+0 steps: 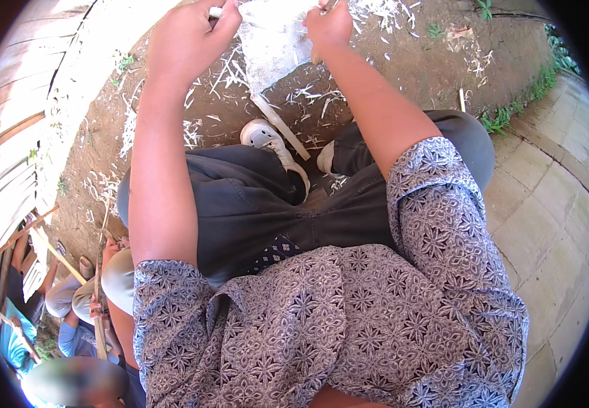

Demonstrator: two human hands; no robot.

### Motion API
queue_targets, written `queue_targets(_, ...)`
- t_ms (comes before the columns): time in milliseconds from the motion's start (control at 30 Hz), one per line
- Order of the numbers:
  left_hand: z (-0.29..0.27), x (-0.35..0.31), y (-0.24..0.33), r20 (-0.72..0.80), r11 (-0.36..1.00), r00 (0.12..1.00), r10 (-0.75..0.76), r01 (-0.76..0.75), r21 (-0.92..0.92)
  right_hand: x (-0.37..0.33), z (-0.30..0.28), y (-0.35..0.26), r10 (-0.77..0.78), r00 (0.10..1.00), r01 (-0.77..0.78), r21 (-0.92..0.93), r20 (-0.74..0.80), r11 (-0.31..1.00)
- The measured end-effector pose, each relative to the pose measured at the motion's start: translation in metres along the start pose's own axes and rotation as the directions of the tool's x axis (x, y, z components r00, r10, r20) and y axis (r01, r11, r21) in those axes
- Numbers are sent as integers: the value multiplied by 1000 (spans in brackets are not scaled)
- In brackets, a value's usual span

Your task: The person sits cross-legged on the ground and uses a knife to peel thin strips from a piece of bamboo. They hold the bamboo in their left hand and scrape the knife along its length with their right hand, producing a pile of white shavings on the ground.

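At the top edge, my left hand [189, 37] is closed around a pale piece [215, 12], of which only a short whitish end shows by the thumb. My right hand [330, 28] is also closed, a little to the right, with a brownish bit of something showing at its lower edge; its kind cannot be made out. Between the hands a whitish sheet [270, 51] lies on the ground. Below it, a pale wooden strip [279, 126] slants down beside my white shoe [262, 134].
Thin pale shavings [383, 13] litter the brown dirt [410, 75]. Grey paving [546, 204] runs along the right. Wooden boards [8, 109] lean at the left. At lower left, other people sit close by, a person's hand [110, 248] on a long stick [100, 306].
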State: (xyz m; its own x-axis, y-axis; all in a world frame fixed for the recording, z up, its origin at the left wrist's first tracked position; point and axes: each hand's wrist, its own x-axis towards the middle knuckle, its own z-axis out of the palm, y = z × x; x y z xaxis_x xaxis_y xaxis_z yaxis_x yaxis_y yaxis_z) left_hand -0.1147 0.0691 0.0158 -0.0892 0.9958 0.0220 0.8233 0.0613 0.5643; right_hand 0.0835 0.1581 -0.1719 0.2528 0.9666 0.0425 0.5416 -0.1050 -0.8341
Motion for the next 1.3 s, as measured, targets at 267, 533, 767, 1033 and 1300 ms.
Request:
queue_targets(267, 0, 14, 34, -22, 969, 995, 92, -85, 232, -10, -68, -127, 68, 920, -274, 508, 386, 817)
queue_targets(533, 2, 31, 40, 15, 871, 912, 411, -397, 289, -87, -206, -288, -292, 179, 82, 281, 940, 956)
queue_targets(767, -2, 46, 79, 328, 606, 816, 475, -574, 551, -80, -239, -296, -110, -139, 193, 136, 984, 972)
queue_targets(1033, -12, 34, 107, 449, 625, 858, 249, -497, 602, 8, -240, -211, -126, 608, 35, 132, 784, 991)
queue_targets(1300, -18, -5, 40, 19, 966, 999, -32, 26, 256, -4, -200, -129, 111, 810, -407, 416, 575, 813)
